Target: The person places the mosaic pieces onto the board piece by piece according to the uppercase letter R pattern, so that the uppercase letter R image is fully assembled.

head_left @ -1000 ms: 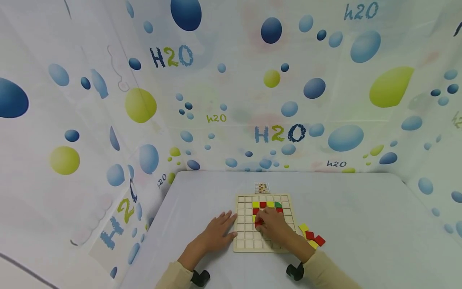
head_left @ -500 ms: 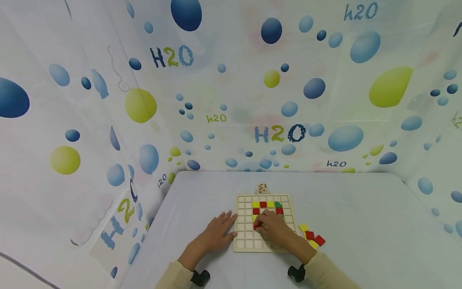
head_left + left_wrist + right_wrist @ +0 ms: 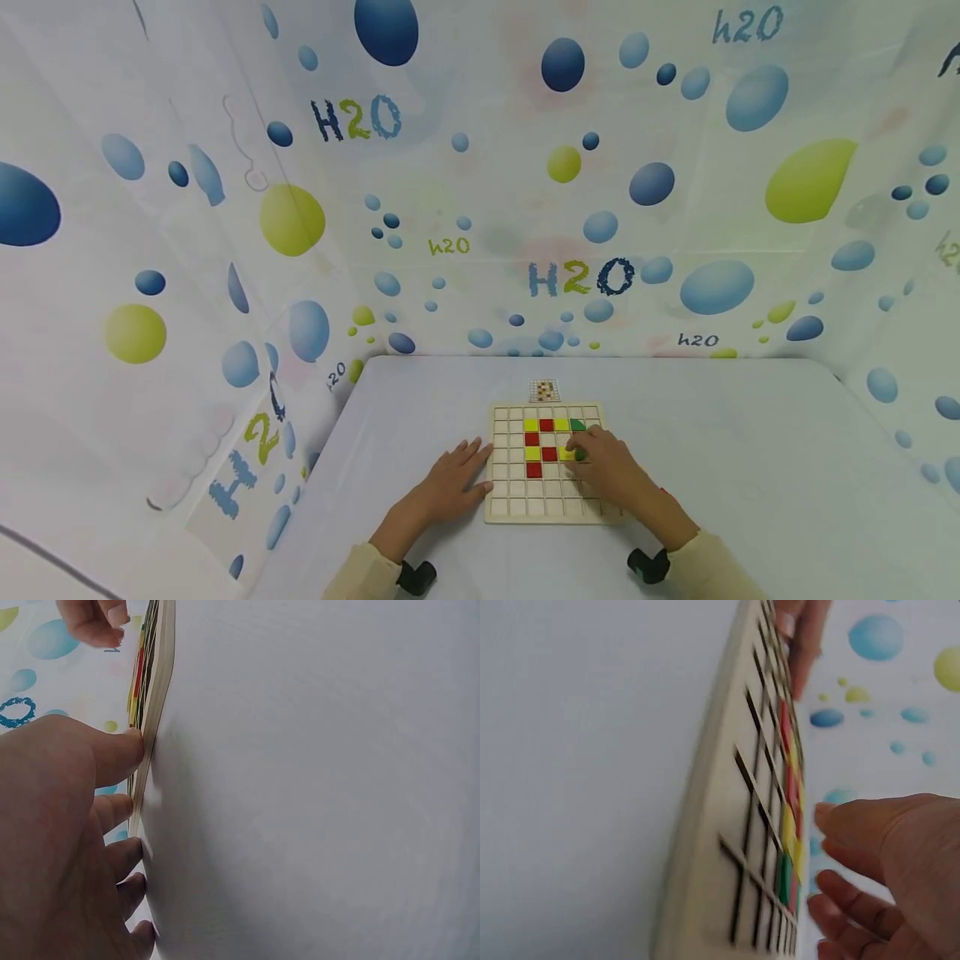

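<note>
A wooden grid board (image 3: 516,507) lies on the white table, with red, yellow and green tiles set in some of its squares. One red tile (image 3: 533,470) sits lowest in the left column of tiles. My left hand (image 3: 448,483) rests on the table, its spread fingers touching the board's left edge; the left wrist view shows thumb and fingertips against that side. Over the board's right half is my right hand (image 3: 609,468), fingers loosely bent near a yellow tile and green pieces. In the right wrist view nothing shows between the thumb and fingers of this hand (image 3: 889,862).
A small printed card (image 3: 544,391) with a coloured grid pattern lies just beyond the board. My right forearm hides most of the loose tiles beside the board; a bit of red shows past it. A patterned white curtain (image 3: 495,167) stands behind the table.
My right hand has let go of the red tile, now lying in its square, and moved right across the board. The left hand stays where it was.
</note>
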Demonstrator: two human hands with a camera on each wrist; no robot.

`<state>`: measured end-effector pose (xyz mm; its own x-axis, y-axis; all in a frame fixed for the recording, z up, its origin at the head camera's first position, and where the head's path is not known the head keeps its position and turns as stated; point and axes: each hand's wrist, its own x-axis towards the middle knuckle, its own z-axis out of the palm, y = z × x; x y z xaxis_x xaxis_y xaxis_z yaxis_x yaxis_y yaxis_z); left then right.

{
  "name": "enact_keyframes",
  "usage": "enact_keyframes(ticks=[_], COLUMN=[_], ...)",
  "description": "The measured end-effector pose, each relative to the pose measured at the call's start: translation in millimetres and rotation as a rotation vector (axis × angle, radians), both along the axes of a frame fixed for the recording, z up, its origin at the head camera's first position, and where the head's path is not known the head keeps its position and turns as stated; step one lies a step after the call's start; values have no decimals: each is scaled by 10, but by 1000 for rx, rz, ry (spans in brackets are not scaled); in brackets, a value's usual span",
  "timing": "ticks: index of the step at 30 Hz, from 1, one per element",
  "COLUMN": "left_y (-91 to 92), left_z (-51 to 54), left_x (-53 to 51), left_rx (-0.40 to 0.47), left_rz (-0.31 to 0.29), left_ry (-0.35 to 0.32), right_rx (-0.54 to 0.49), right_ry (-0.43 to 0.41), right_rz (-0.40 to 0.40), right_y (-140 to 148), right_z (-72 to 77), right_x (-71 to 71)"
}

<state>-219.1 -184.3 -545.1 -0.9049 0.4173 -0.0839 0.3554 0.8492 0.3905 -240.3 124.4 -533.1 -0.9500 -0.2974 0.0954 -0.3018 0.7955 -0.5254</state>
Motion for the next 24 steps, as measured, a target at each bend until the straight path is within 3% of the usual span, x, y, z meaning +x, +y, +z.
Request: enact_keyframes(ticks=[8,13,24], left_y=[-6,0,10], left_z=[-21,-19,-7], left_x=[19,27,13], left_rx=[-3,-4,-15], left_rz=[-6,-8,5], left_ry=[24,33,23], right_rx=[24,11,-39], right_ry=[-148,-229,-192], right_rz=[-120,-130,-135], right_y=[616,788,862], right_z=[17,0,-8], right_x=[-5,-10,-8])
